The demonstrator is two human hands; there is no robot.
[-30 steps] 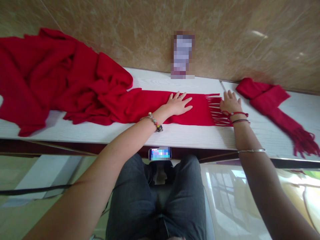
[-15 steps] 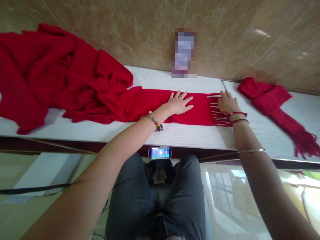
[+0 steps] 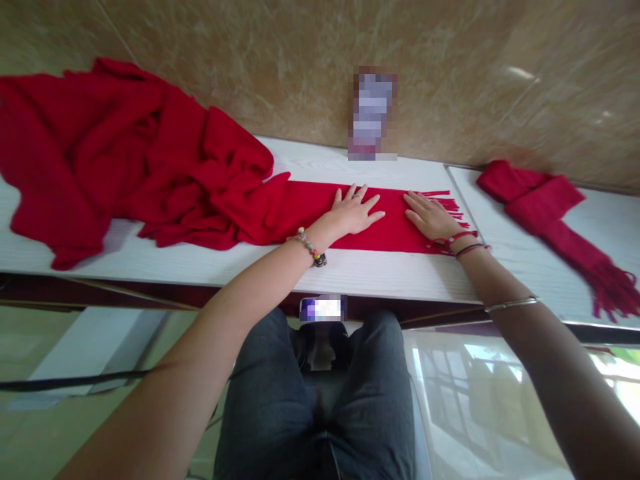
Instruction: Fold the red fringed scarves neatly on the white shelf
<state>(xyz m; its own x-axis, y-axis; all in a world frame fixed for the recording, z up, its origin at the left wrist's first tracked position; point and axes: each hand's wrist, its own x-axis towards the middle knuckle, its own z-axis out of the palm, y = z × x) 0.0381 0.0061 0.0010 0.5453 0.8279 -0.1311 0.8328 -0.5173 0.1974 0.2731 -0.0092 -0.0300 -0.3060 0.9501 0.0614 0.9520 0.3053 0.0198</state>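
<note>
A long red fringed scarf (image 3: 310,200) lies along the white bench top, its right end spread flat and its left part heaped in loose folds. My left hand (image 3: 354,212) rests on the flat stretch with fingers spread. To its right, my right hand (image 3: 430,217) lies palm down over the fringed end, fingers stretched out and pointing up and left. Part of the fringe shows past the hand, and the rest is hidden under the hand and wrist.
A second, darker red scarf (image 3: 537,210) lies folded at the right. A pixelated upright object (image 3: 371,110) stands by the marbled wall (image 3: 225,60). Near my knees is a lit phone (image 3: 323,309). The white bench top (image 3: 380,273) has a seam right of the fringe.
My right hand has moved left from the fringe onto the scarf's flat end. My left hand stays in about the same place. The whole view has shifted slightly.
</note>
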